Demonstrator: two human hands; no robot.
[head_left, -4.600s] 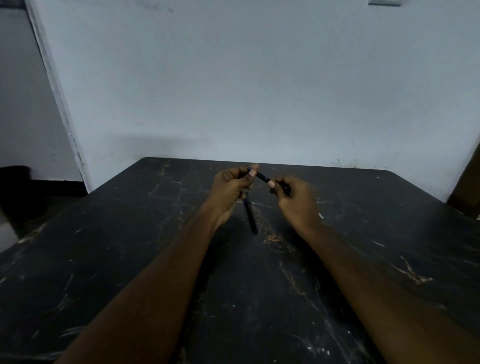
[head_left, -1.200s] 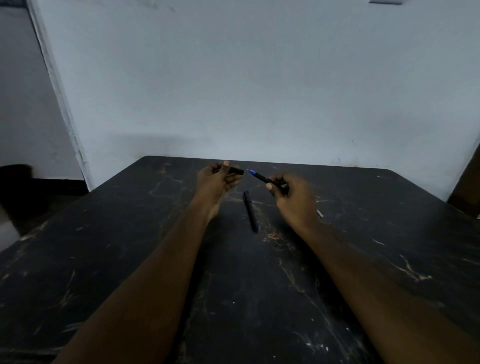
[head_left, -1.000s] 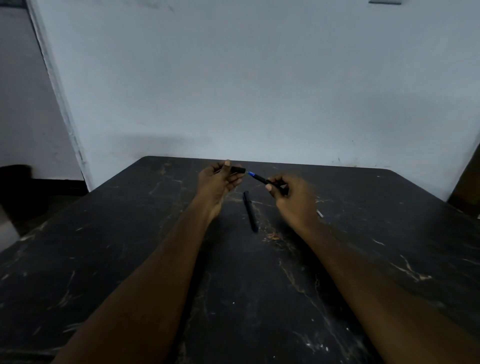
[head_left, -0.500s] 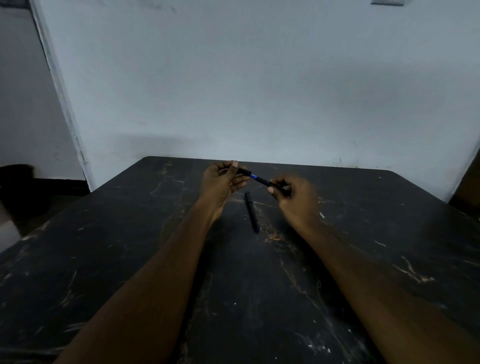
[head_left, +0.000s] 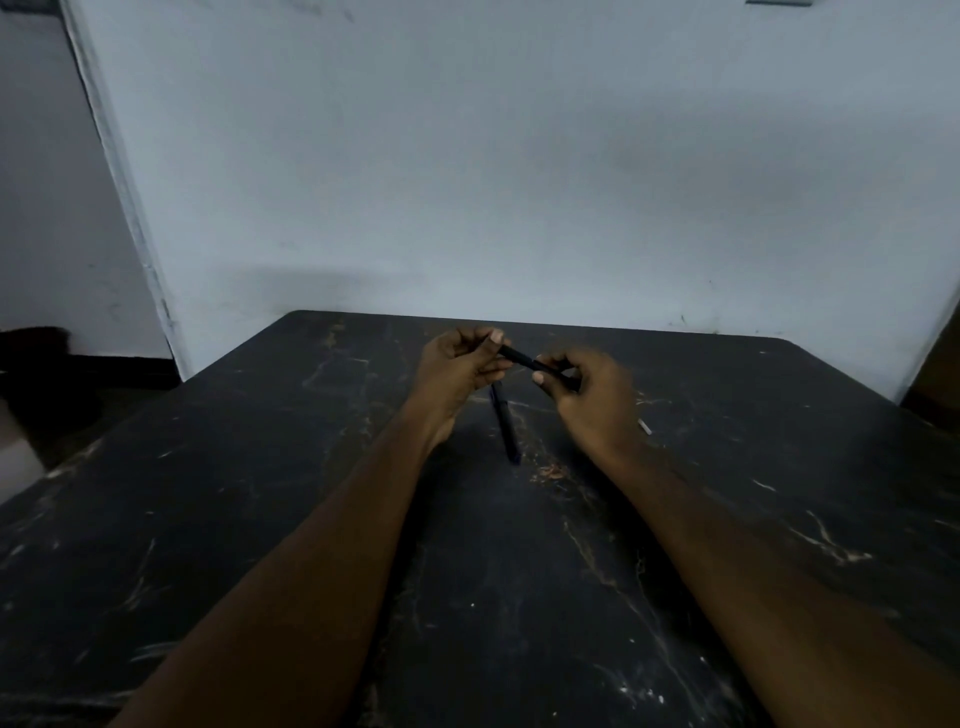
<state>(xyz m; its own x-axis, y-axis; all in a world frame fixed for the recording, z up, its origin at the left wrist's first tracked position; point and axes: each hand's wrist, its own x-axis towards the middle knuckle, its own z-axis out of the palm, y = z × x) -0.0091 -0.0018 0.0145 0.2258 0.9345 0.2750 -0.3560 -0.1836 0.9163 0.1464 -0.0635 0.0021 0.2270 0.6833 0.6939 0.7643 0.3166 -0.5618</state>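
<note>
Your left hand (head_left: 460, 374) is raised over the far middle of the table (head_left: 208, 519), its fingers curled in toward the palm; thumb and fingertips pinch the left end of a black pen (head_left: 519, 358). Your right hand (head_left: 589, 397) faces it from the right, fingers bunched and curled, thumb and forefinger pinching the pen's other end; the rest of that end is hidden inside the hand. The pen hangs in the air between both hands, clear of the tabletop, tilted so its left end sits a little higher than its right; the short stretch showing between your thumbs reads as one unbroken dark bar; whether a cap is fully seated on it is too dim to tell.

Below the hands a second pen (head_left: 504, 423) lies flat on the table, dark, running from far to near; its far end is hidden behind the left hand's fingers, and its near end lies just left of a pale brown scuff (head_left: 550, 472). A small white scrap (head_left: 644, 427) lies on the table just right of your right wrist. Both forearms reach in from the near edge. The table is black with pale scratches and veins; its far edge meets a pale grey-blue wall (head_left: 519, 182); a dark shape (head_left: 47, 374) sits low at the far left, beyond the table.
</note>
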